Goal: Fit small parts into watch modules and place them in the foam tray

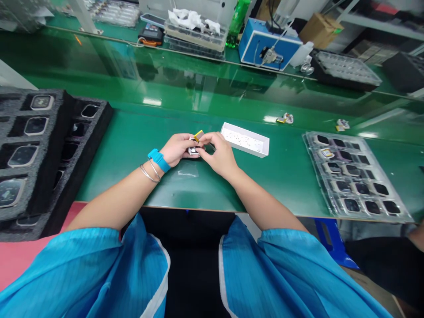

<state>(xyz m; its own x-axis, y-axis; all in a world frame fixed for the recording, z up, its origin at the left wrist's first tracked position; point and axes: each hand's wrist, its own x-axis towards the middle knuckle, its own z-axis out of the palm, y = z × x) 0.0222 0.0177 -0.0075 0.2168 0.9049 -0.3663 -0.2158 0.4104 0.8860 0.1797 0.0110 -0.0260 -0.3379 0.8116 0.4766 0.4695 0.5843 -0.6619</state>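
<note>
My left hand (176, 150) is closed around a small silver-and-white smartwatch assembly (193, 151), held just above the green bench. A flat grey battery (198, 135) with yellow edges sticks up from the assembly's top. From the other side, my right hand (220, 155) pinches at the assembly with thumb and fingers. The fingers partly cover it, so any smaller part between them is hidden. Below the hands lies a clear plastic film (187, 171). Just right of them, a shallow white box (247, 140) contains many tiny dark pieces.
Dark foam trays (54, 145) with smartwatches are stacked at left. A clear plastic tray (362, 176) of watch parts lies at right. Two loose assemblies with yellow-edged parts (287, 118) rest farther back. A raised shelf holds a blue machine (265, 44). Someone's dark-clothed limb (387, 269) shows lower right.
</note>
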